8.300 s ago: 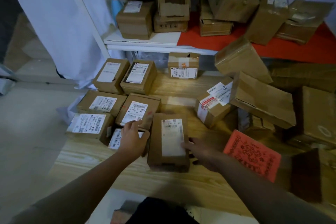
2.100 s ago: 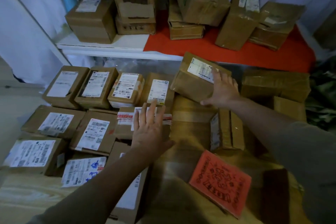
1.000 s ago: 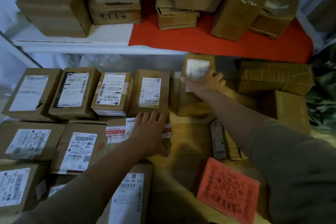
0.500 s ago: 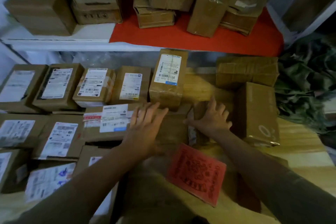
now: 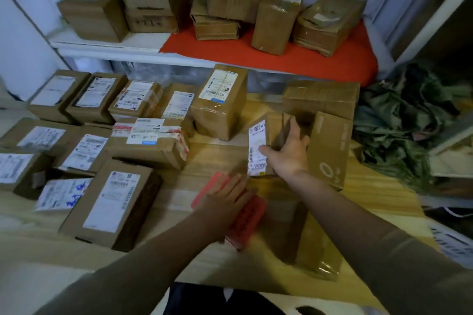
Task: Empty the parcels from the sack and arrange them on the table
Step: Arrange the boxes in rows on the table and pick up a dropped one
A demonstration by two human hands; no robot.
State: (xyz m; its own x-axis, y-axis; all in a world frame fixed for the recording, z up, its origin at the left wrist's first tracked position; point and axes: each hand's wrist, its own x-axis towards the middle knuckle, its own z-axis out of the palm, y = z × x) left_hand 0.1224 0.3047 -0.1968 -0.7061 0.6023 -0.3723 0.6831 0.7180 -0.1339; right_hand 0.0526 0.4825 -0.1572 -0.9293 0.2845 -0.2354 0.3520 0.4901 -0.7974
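Several brown cardboard parcels with white labels lie in rows on the left of the wooden table (image 5: 210,156). My right hand (image 5: 288,153) grips a small labelled box (image 5: 266,140) standing on its side near the table's middle. My left hand (image 5: 225,202) rests flat, fingers spread, on a red flat packet (image 5: 248,222), which lies partly on a large brown parcel (image 5: 302,233) at the front. An upright taller parcel (image 5: 220,102) stands behind. A dark green sack (image 5: 399,120) lies crumpled at the right.
A brown box with a ring logo (image 5: 330,151) and a wide taped box (image 5: 322,97) sit right of my right hand. A raised shelf with red cloth (image 5: 294,59) holds more cardboard boxes behind. White wall panels rise at the left.
My right hand has closed on the small labelled box and tipped it up. My left hand has slid from the taped parcel down onto the red packet. The camera has swung right.
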